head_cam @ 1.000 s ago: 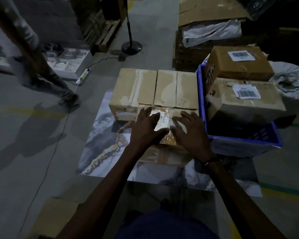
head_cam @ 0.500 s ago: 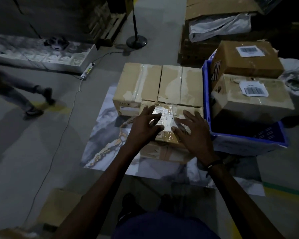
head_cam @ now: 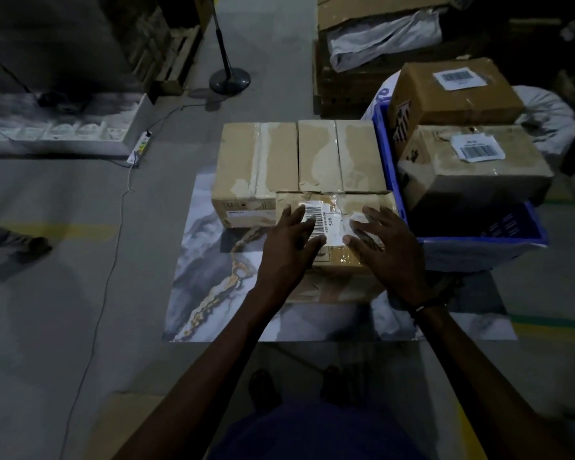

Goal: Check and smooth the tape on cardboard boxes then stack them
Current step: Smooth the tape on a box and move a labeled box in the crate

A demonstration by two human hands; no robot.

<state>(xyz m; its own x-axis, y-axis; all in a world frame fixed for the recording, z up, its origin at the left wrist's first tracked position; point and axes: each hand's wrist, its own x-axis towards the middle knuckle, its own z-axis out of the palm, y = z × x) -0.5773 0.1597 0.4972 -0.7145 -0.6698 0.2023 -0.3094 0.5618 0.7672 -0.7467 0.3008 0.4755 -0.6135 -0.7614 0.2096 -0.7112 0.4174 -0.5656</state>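
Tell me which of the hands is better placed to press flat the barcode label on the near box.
Probably left. The left hand already has fingertips on the barcode label of the near box; the right hand lies beside it.

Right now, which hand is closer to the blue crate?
The right hand; it lies on the box beside the blue crate. The left hand is farther left.

Marbled sheet [head_cam: 210, 283] on floor; stand base [head_cam: 229, 79], power strip [head_cam: 140, 148] with cable beyond.
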